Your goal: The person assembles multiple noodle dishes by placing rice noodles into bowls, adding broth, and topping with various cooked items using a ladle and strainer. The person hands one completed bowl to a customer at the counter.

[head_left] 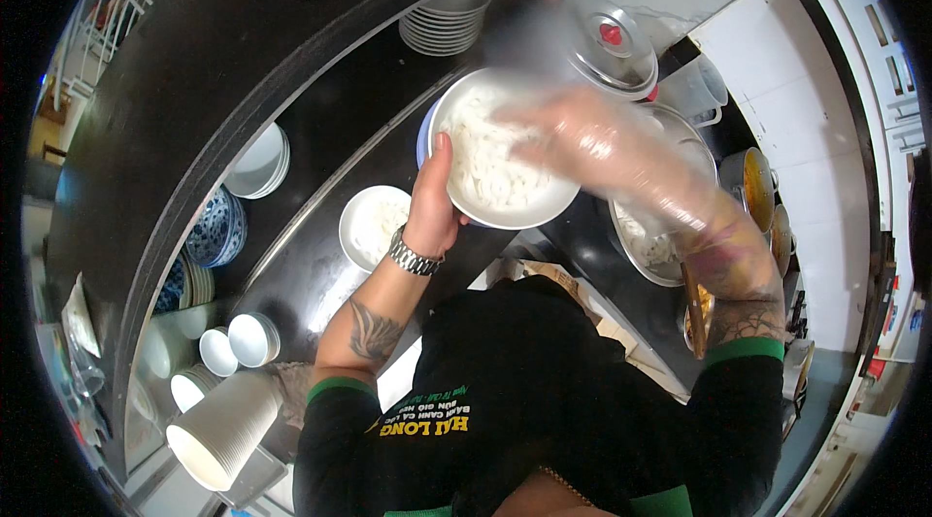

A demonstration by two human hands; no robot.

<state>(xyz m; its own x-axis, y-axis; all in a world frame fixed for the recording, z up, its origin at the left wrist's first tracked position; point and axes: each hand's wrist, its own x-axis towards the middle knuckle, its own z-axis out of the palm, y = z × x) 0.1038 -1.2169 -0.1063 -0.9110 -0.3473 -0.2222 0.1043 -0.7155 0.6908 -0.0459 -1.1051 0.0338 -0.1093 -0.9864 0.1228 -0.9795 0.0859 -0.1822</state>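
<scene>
My left hand point(434, 195) grips a white bowl point(524, 214) by its side, the thumb lying over the rim. White noodles point(490, 166) fill much of this bowl. Over its right side reaches my right hand point(582, 140), covered by a clear plastic glove. Motion smears its fingers at the noodles, so I cannot see whether they hold any. A pale blue rim point(424, 136) shows behind the held bowl. Below and left of it, a second white bowl point(350, 243) with white noodles stands on the black counter point(291, 260).
Stacked plates point(442, 32) and blue-patterned bowls point(216, 231) line the shelf at left. White cups point(218, 434) are stacked at lower left. On the right stand a lidded steel pot point(621, 56), a large metal pot point(646, 269) with pale contents, a clear jug point(701, 90) and a pot of orange liquid point(756, 189).
</scene>
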